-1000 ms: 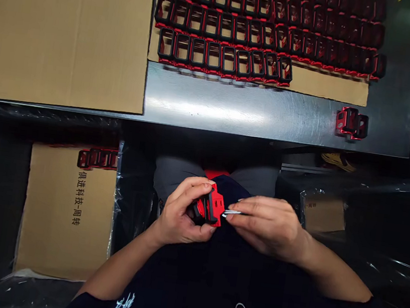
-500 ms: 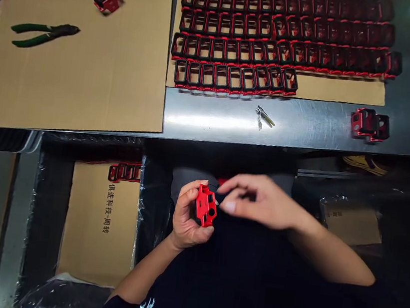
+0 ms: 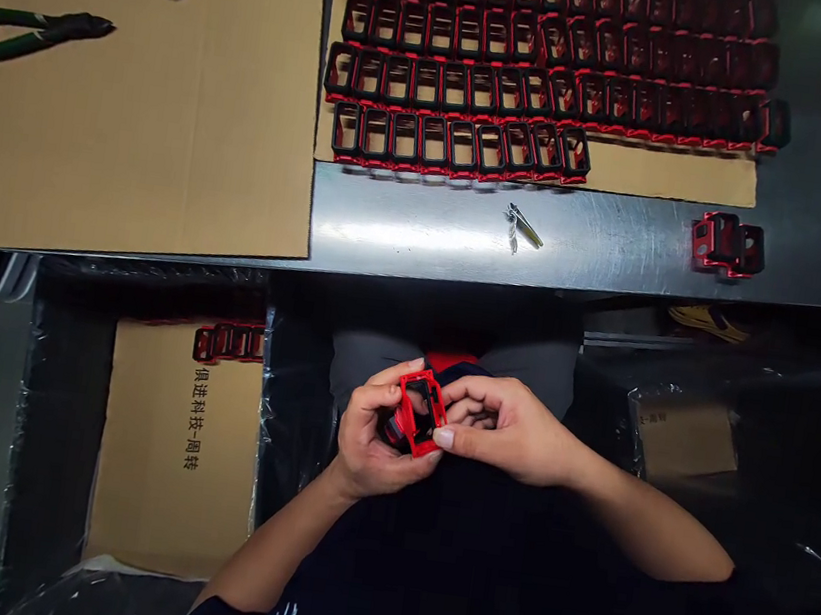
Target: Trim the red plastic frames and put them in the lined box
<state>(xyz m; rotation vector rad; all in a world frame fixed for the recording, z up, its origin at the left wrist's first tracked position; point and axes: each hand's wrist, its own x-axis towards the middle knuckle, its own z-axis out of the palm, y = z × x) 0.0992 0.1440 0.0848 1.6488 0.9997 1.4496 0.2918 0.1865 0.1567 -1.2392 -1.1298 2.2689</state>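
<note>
Both hands clamped on red frame (image 3: pixel 421 412) over lap, below bench (image 3: pixel 615 249): left hand (image 3: pixel 371 433) cradles, right hand (image 3: pixel 507 431) pinches edge. Risk: loose pinch drops frame to floor.

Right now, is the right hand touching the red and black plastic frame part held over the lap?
Touching. The head view shows the right hand with its thumb tip pressed on the red and black plastic frame part, which the left hand holds too.

Red open-frame plastic part (image 3: pixel 421 412) with black inside, held tilted over the lap
</note>
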